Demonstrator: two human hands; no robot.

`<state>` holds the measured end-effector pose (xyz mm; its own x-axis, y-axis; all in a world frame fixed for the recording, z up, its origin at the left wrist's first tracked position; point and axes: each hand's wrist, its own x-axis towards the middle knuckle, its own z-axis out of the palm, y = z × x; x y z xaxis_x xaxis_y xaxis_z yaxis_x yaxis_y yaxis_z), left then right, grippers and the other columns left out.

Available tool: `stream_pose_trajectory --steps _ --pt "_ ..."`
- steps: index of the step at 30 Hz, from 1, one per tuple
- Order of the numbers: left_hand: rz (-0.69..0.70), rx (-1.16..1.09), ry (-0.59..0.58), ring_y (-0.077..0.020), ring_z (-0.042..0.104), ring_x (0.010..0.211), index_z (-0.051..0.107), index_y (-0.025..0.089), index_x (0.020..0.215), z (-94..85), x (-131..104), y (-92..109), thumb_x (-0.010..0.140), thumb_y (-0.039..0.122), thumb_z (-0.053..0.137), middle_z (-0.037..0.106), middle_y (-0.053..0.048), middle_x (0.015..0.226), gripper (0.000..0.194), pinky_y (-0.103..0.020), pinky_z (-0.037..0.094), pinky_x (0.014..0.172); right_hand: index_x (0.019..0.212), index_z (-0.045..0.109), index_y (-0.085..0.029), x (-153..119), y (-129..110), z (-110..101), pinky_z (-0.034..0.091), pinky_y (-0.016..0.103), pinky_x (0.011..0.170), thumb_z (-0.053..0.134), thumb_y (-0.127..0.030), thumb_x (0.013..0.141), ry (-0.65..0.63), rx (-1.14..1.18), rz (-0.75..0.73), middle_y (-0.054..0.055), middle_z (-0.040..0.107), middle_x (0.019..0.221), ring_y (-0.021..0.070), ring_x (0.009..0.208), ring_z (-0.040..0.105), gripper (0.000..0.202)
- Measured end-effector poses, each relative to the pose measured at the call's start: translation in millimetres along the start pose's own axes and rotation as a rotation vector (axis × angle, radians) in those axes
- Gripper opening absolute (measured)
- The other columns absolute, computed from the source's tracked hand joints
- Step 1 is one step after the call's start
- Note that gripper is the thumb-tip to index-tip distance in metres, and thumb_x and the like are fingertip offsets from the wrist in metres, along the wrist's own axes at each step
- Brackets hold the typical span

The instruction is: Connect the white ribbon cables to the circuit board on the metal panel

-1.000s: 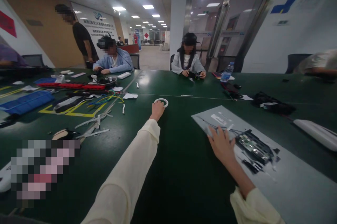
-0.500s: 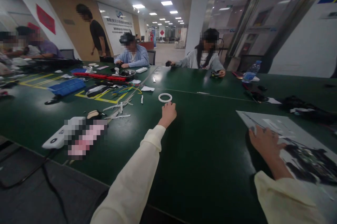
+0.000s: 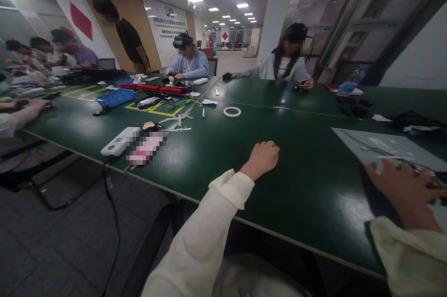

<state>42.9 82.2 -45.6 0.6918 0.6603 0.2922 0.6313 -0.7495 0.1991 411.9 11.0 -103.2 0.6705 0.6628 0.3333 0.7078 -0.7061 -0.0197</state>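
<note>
My left hand (image 3: 262,157) is over the dark green table (image 3: 296,180), closed, with its fingers curled down toward the surface. Whatever it may hold is hidden under the fingers. A white ring, like a roll of tape (image 3: 232,111), lies apart from it, farther back. At the right, my right hand (image 3: 407,185) is open, its fingers spread at the near edge of a light grey sheet (image 3: 352,141). Dark cables and small white strips lie on that sheet, along with dark parts partly covered by the hand.
A white power bank (image 3: 120,141), a pink phone-like item (image 3: 146,148) and a blue tray (image 3: 115,97) are on the left. White strips (image 3: 179,123) lie near several wires. A small wrench (image 3: 217,92) is farther back. A water bottle (image 3: 352,80) stands back right. Several people work around the table.
My left hand has drawn back from beside the white ring, toward me and to the right. The view has shifted, and my right hand stays spread at the grey sheet.
</note>
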Motion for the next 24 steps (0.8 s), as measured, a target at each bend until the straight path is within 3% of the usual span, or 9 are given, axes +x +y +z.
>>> stream_pose_trajectory --steps 5,11,18,24 --pt "-0.018 -0.041 0.041 -0.0152 0.054 0.089 0.060 0.015 0.093 9.2 -7.9 -18.6 0.089 0.019 0.035 0.055 -0.007 0.102 0.026 -0.029 0.047 0.078 0.122 0.054 -0.016 1.3 -0.3 -3.3 0.006 0.063 0.085 0.027 -0.057 0.086 -0.021 0.111 0.115 0.026 0.037 0.129 0.0419 0.123 0.012 0.062" --pt "-0.003 -0.094 0.100 -0.0136 0.054 0.089 0.060 0.015 0.091 9.9 -3.8 -17.2 0.089 0.019 0.036 0.055 -0.006 0.102 0.025 -0.026 0.046 0.078 0.132 0.044 -0.023 9.2 15.2 2.5 0.006 0.063 0.082 0.036 -0.054 0.083 -0.055 0.201 0.015 0.023 0.033 0.134 0.0431 0.124 0.013 0.059" --pt "-0.018 -0.090 0.033 -0.0135 0.054 0.088 0.060 0.015 0.093 9.0 -3.7 -16.4 0.089 0.020 0.036 0.055 -0.007 0.104 0.026 -0.027 0.047 0.078 0.127 0.050 -0.016 22.9 26.0 15.1 -0.002 0.059 0.086 0.042 -0.058 0.078 0.033 0.197 0.067 0.026 0.035 0.131 0.0426 0.122 0.016 0.065" --pt "-0.005 -0.107 -0.012 -0.0133 0.054 0.089 0.059 0.014 0.095 8.9 -4.7 -18.1 0.090 0.022 0.035 0.054 -0.006 0.104 0.026 -0.026 0.047 0.075 0.126 0.051 -0.010 28.8 28.5 16.8 -0.002 0.058 0.085 0.040 -0.061 0.076 0.027 0.191 0.105 0.029 0.036 0.128 0.0431 0.122 0.016 0.072"
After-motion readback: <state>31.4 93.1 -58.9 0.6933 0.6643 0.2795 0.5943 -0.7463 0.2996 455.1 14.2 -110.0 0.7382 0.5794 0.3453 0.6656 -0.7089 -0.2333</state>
